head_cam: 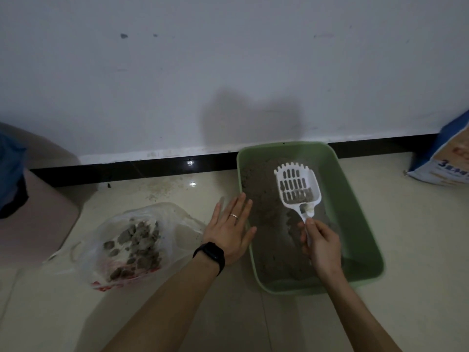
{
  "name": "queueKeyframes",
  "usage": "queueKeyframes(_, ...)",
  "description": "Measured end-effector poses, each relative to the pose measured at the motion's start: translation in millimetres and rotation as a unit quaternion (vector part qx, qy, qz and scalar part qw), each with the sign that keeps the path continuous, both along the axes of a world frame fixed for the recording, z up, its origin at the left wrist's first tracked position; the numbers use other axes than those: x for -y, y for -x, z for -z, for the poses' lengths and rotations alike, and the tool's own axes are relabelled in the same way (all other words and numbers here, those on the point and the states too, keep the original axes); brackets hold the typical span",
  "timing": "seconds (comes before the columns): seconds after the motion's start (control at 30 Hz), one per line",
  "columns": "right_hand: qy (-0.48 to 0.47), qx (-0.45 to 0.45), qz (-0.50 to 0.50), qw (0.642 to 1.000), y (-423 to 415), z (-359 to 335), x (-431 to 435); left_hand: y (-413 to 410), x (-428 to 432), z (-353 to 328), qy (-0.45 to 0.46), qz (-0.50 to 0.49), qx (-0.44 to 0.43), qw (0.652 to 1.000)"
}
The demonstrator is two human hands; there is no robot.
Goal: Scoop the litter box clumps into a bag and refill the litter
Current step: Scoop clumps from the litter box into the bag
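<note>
A green litter box (pixel 355 212) with grey litter in it stands on the floor by the wall. My right hand (pixel 321 243) grips the handle of a white slotted scoop (pixel 297 185), held above the litter with a little grey litter in its bowl. My left hand (pixel 232 227), fingers straight, lies flat at the box's left rim. To the left lies an open clear plastic bag (pixel 162 217) holding several grey clumps (pixel 137 247).
A blue and white litter sack (pixel 446 158) leans against the wall at the far right. A pink bin (pixel 38 212) with a blue liner stands at the left. Spilled grains lie on the floor near the black skirting (pixel 152 168).
</note>
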State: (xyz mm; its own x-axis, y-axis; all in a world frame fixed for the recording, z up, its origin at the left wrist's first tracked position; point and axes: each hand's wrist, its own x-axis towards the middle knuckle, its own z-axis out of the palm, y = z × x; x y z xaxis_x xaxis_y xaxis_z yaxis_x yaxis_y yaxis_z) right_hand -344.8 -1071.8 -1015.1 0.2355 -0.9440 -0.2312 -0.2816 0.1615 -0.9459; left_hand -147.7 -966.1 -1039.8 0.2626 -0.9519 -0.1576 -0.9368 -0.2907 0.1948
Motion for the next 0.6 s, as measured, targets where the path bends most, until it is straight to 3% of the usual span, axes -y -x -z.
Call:
queueKeyframes(0.5,-0.039,-0.019,-0.005,0.999,5.3,-15.9,-0.5,-36.1,-7.5,-9.9,-0.009,0.079,0.030,0.996)
queueKeyframes(0.6,-0.026,-0.035,-0.016,0.999,1.6,-21.6,-1.4,-67.0,-21.1,-14.8,-0.017,0.050,0.038,0.998)
